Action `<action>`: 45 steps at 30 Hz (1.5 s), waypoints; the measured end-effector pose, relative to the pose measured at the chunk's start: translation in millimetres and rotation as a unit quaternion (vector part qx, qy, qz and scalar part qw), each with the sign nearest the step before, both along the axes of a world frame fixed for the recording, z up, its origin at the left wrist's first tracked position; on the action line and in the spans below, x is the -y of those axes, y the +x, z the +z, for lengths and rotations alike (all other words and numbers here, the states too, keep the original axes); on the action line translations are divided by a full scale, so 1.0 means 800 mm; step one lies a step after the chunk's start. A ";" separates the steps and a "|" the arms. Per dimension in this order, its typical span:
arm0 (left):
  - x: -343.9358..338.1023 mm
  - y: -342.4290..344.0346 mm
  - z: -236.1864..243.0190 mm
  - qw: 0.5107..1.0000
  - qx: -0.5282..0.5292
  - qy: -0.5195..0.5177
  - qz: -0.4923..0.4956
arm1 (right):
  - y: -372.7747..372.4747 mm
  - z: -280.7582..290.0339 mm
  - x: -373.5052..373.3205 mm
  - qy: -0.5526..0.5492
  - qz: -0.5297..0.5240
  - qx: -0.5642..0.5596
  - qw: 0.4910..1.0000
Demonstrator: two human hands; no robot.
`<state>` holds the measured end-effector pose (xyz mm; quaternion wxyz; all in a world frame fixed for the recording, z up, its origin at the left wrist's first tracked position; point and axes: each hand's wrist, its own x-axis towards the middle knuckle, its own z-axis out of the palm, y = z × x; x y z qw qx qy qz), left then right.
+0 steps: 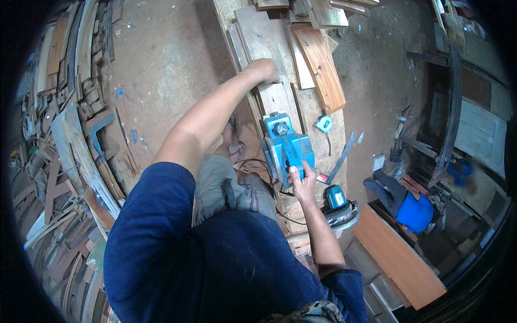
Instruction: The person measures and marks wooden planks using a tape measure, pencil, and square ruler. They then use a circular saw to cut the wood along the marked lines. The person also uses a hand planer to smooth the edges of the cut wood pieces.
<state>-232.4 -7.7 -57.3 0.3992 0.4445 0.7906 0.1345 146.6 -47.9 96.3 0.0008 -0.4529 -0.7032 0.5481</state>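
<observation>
My right hand [305, 181] is wrapped round the rear handle of a blue electric planer [284, 141], thumb on top. The planer rests on the near end of a long wooden board [276, 98], which lies lengthwise on the workbench [338, 141]. Farther up that board, my left hand [264, 71] is closed over it, knuckles up; its fingertips are mostly hidden. A dark cord [249, 160] lies beside the planer near my legs. A reddish-brown plank [319, 67] sits right of the board, with a turquoise tape measure [323, 124] below it.
A metal ruler-like strip [341, 159] and another blue-green power tool [336, 197] lie at the bench's right side. Offcuts [326, 13] crowd its far end. Scrap timber [75, 134] is heaped at the left. An orange-brown panel [401, 258] and blue cloth [414, 211] are at the lower right.
</observation>
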 end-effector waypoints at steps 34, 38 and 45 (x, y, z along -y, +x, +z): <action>0.233 0.469 0.048 0.900 0.225 0.094 0.363 | -0.149 -0.048 -0.023 0.118 0.031 -0.031 0.992; 0.232 0.468 0.050 0.892 0.249 0.079 0.369 | -0.166 -0.049 -0.028 0.106 0.028 -0.049 0.993; 0.235 0.459 0.058 0.897 0.265 0.067 0.347 | -0.206 -0.038 -0.026 0.087 0.001 -0.053 0.995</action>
